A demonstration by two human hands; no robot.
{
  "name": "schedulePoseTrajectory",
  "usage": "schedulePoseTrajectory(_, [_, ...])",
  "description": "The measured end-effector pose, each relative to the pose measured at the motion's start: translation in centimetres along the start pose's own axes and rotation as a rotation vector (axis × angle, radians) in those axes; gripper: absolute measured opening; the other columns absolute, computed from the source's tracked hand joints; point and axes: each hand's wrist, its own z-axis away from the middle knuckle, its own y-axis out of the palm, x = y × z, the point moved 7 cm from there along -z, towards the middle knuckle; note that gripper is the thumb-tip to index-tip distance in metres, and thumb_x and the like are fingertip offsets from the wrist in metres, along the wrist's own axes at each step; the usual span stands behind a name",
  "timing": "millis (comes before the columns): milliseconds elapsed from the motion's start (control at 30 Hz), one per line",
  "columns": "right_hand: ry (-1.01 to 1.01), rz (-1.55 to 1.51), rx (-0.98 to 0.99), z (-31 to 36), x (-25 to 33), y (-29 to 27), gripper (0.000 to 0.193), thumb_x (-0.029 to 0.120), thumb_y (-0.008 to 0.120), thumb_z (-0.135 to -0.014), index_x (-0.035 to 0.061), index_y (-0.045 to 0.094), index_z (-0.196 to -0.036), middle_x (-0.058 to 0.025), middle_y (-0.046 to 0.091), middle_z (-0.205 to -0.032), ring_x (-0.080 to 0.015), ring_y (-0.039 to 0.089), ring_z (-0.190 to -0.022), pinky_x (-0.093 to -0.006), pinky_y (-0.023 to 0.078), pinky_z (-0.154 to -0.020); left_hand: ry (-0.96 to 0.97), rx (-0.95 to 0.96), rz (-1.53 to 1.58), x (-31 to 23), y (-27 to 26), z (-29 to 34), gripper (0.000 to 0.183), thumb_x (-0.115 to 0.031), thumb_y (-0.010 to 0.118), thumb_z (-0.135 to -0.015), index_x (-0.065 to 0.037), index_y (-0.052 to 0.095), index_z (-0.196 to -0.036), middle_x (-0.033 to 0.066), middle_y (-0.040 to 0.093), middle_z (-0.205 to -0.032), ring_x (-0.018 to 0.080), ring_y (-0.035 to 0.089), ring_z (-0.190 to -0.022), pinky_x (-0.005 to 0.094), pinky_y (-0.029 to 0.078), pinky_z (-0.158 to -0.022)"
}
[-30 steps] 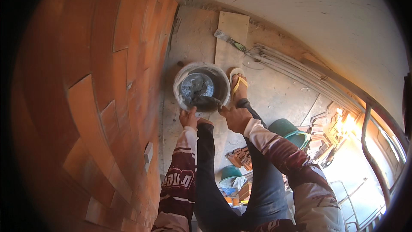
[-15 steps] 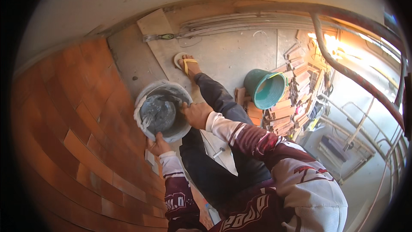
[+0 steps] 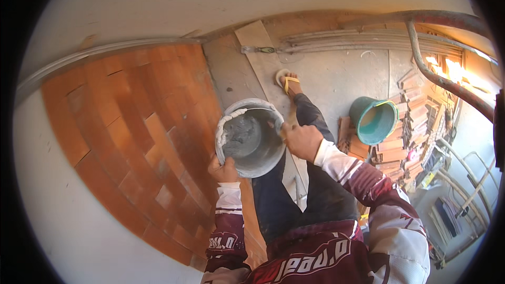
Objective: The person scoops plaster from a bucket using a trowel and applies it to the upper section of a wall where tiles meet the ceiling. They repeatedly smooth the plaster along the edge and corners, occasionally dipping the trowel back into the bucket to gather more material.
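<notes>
A grey bucket (image 3: 265,164), its inside coated with wet grey mortar (image 3: 244,135), is tilted in front of me above my lap. My left hand (image 3: 225,170) grips its near left rim with the thumb on the edge. At the right rim my right hand (image 3: 302,141) is closed round a brownish handle (image 3: 285,128). The working end of this tool is blurred inside the bucket, so I cannot tell its kind. Pale, lumpy mortar crusts the bucket's left rim.
Reddish-brown tiles (image 3: 131,126) cover the surface on my left. To the right stand a green bucket (image 3: 363,118) and stacked tiles (image 3: 392,150). A putty knife (image 3: 258,50) lies on the floor beyond my sandalled foot (image 3: 289,81). Metal rails (image 3: 447,81) run along the far right.
My view has turned left, so the whole scene sits further right. Both hands stay on the bucket and the tool; the tool has shifted within the bucket.
</notes>
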Motion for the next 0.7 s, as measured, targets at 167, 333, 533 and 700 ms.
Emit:
schedulePoseTrajectory(167, [-0.129,0.063,-0.191,2.9,7.1,-1.8,0.027,0.011,0.049,-0.081,-0.0093,0.05,-0.099,-0.0221,0.064,-0.075,-0.0344,0.066,-0.068,-0.0403,0.054,-0.058,0.062,0.003,0.151,-5.2,-2.3,2.2,0.035,0.003,0.05,-0.062,0.007,0.066,-0.093,0.0077,0.064,-0.093,0.0161,0.062,-0.082,0.0265,0.047,-0.075])
schedulePoseTrajectory(333, [-0.258,0.181,-0.169,9.6,12.6,-5.1,0.027,0.012,0.053,-0.081,-0.0054,0.049,-0.1,-0.0193,0.064,-0.077,-0.0335,0.066,-0.066,-0.0411,0.053,-0.057,0.097,-0.069,0.172,-10.9,-7.1,4.6,0.033,0.0,0.05,-0.061,0.008,0.066,-0.09,0.0103,0.065,-0.093,0.0175,0.061,-0.08,0.0279,0.048,-0.075])
schedulePoseTrajectory(533, [-0.187,0.145,-0.252,13.6,15.7,-10.2,0.03,0.021,0.056,-0.084,0.0023,0.05,-0.106,-0.0159,0.064,-0.072,-0.0352,0.064,-0.063,-0.0447,0.051,-0.055,0.135,-0.092,0.354,-14.9,-11.8,8.5,0.033,0.001,0.05,-0.061,0.009,0.066,-0.089,0.0105,0.066,-0.093,0.0147,0.059,-0.077,0.0267,0.047,-0.07])
schedulePoseTrajectory(700, [-0.357,0.277,-0.214,16.0,18.9,-8.5,0.035,0.026,0.057,-0.083,0.0062,0.048,-0.111,-0.0157,0.065,-0.076,-0.0351,0.064,-0.068,-0.0457,0.05,-0.057,0.163,-0.196,0.368,-20.1,-14.2,9.4,0.018,0.002,0.052,-0.06,0.007,0.061,-0.074,0.0039,0.06,-0.072,0.0117,0.052,-0.063,0.0265,0.043,-0.058])
